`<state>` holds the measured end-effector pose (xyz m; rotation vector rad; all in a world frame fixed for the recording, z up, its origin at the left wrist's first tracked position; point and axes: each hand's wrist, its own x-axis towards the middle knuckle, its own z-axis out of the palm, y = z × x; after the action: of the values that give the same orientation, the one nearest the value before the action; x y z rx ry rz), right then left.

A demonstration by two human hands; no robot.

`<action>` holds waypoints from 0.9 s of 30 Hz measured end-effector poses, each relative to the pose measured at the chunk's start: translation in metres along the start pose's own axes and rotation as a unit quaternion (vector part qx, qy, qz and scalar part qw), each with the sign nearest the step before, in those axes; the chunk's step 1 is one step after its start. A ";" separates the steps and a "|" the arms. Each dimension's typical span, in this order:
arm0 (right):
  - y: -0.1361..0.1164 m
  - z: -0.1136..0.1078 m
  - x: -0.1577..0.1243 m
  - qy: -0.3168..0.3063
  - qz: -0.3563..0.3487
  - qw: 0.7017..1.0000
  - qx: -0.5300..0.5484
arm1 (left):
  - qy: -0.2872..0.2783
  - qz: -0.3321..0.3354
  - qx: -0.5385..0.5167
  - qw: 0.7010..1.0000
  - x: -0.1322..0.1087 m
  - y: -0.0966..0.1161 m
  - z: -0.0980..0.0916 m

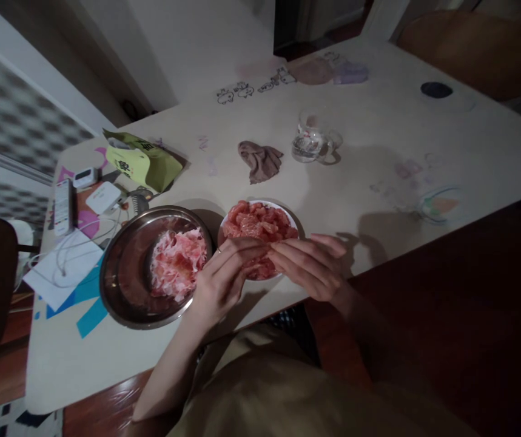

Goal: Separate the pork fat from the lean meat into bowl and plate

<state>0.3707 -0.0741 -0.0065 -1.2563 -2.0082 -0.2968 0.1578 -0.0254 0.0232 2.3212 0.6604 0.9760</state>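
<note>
My left hand (pixel 224 276) and my right hand (pixel 312 267) meet fingertip to fingertip above the near part of a white plate (pixel 293 213). Pink pieces of raw meat (pixel 260 221) are heaped on that plate. Both hands are closed in a pinch, and my fingers hide whatever is between them. To the left, close by my left wrist, stands a wide steel bowl (pixel 126 276). Paler, crumpled pink-and-white shreds (pixel 178 262), perhaps fatty meat, lie in its right half.
Behind the plate are a crumpled brown cloth (pixel 260 161) and a glass mug (pixel 308 142) of clear liquid. A green bag (pixel 144 161), a remote control (pixel 63 206), a white charger (pixel 104 198) with cable and a white paper (pixel 62 267) lie at left. The table's front edge runs just below my hands.
</note>
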 end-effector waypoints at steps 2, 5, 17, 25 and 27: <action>0.001 0.000 0.002 0.049 -0.069 0.996 -0.020 | 0.010 0.003 0.006 1.000 0.000 0.000 0.000; 0.003 0.000 0.006 0.060 -0.073 0.995 -0.022 | 0.011 0.003 0.017 1.000 0.000 0.000 0.000; 0.002 0.010 0.007 0.092 -0.119 0.984 -0.095 | 0.016 -0.073 -0.002 0.997 0.000 -0.003 0.006; 0.012 0.016 0.008 0.088 -0.140 0.985 -0.053 | -0.025 -0.054 0.023 0.998 0.004 -0.001 0.005; 0.011 0.017 0.007 0.095 -0.112 0.988 -0.043 | -0.024 -0.039 0.032 0.998 0.005 0.000 0.005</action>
<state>0.3707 -0.0546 -0.0162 -1.0118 -1.9882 -0.5951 0.1649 -0.0239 0.0229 2.3491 0.7670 0.8719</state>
